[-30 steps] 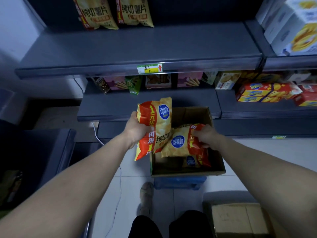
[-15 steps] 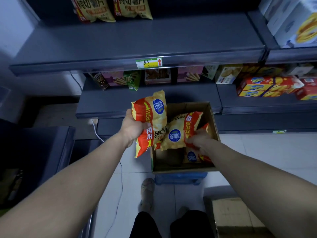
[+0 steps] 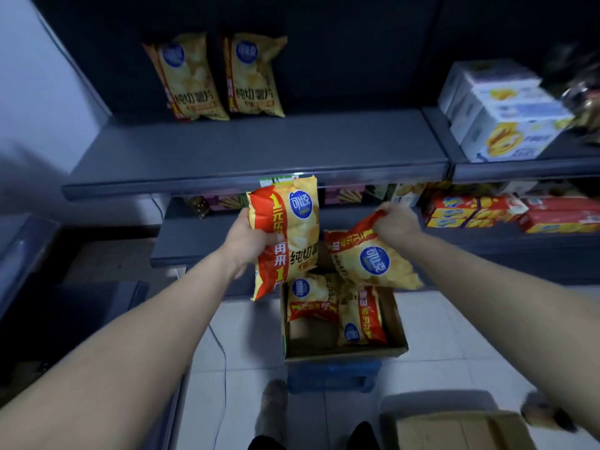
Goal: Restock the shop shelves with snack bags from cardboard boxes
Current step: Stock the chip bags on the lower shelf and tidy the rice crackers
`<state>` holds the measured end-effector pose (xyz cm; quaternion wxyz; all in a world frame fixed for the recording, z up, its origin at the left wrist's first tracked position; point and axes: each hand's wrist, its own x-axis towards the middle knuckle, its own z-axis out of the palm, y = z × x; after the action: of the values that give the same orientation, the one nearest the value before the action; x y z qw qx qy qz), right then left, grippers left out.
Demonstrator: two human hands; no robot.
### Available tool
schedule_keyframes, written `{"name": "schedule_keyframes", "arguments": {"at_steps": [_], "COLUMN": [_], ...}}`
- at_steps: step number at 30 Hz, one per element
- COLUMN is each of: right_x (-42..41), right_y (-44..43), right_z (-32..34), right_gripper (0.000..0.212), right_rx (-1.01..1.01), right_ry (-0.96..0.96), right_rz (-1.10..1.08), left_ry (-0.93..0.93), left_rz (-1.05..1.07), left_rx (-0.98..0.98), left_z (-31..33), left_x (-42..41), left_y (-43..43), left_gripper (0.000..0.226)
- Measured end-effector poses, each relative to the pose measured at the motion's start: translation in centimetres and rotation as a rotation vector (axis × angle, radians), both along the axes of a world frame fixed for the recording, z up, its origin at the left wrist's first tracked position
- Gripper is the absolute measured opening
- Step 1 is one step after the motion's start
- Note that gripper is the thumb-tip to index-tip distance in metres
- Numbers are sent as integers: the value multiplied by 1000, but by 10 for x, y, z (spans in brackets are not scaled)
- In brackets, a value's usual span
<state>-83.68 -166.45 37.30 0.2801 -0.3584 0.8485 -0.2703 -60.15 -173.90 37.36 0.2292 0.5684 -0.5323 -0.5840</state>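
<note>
My left hand (image 3: 248, 240) grips a yellow and red chip bag (image 3: 287, 235) by its left side, upright, just below the front edge of the grey shelf (image 3: 253, 147). My right hand (image 3: 394, 222) pinches the top corner of a second chip bag (image 3: 370, 258), which hangs tilted above the open cardboard box (image 3: 397, 326). Two more chip bags (image 3: 311, 297) lie inside the box. Two matching bags (image 3: 220, 76) stand at the back left of the grey shelf.
White cartons (image 3: 500, 115) sit on the shelf to the right. Red and yellow biscuit boxes (image 3: 474, 211) fill the lower right shelf, pink snack boxes (image 3: 344, 194) the lower middle. The box rests on a blue stool (image 3: 334, 375). Another cardboard box (image 3: 461, 430) lies at bottom right.
Both hands rose from the box toward the shelf. The right hand lifted its bag out of the box by the top corner. The view tilted up, showing more of the shelf.
</note>
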Motion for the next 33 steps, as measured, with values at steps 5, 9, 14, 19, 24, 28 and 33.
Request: {"name": "schedule_keyframes", "arguments": {"at_steps": [5,9,14,19,24,28,33], "right_x": [-9,-11,-6,8,15,21,18], "right_y": [-14,-35,-66,-114,-183,-240,-285], "right_z": [84,132,156,161,146,132,120], "right_gripper": [21,31,33,35,38,38,51], "right_rx": [-151,-268,-293,-284,-241,-177,22], "right_ry": [205,341,427,605,639,617,591], "right_rz": [152,203,301,378,465,489,502], "left_ry": [39,68,113,148,159,153,140], "left_rz": [-72,-75,-24,34,38,1,-7], "left_rx": [-78,-124,-151,-123,-146,-126,-117], "left_z": [56,92,115,120,114,104,90], "left_x": [-8,-10,0,16,28,39,51], "left_y": [-10,-21,-41,-83,-146,-195,-241], "left_gripper": [58,58,53,51,56,58,59]}}
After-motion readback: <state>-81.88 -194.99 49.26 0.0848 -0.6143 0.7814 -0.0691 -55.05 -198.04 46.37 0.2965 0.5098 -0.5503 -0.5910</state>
